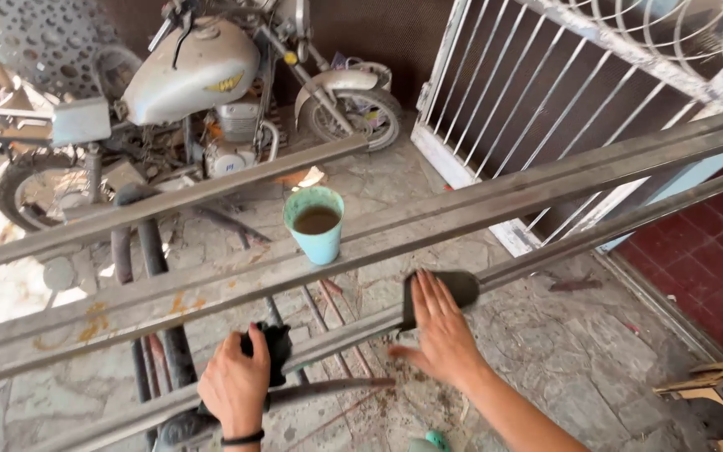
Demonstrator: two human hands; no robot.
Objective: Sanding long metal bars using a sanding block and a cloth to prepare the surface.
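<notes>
Several long grey metal bars (pixel 495 197) lie across the view on a slant, from lower left to upper right. My right hand (pixel 441 331) lies flat, fingers together, on a dark abrasive sheet (pixel 462 286) wrapped over the nearest bar (pixel 336 336). My left hand (pixel 236 383) grips a dark cloth (pixel 278 350) against the same bar further left. A turquoise cup (pixel 316 224) with brown liquid stands on the middle bar, just beyond both hands.
An old grey motorcycle (pixel 194 92) stands at the back left. A white barred gate (pixel 537 92) leans at the back right. Below is a cracked stone floor (pixel 579 368), with red tiles (pixel 713 251) and wood scraps (pixel 713 381) at the right.
</notes>
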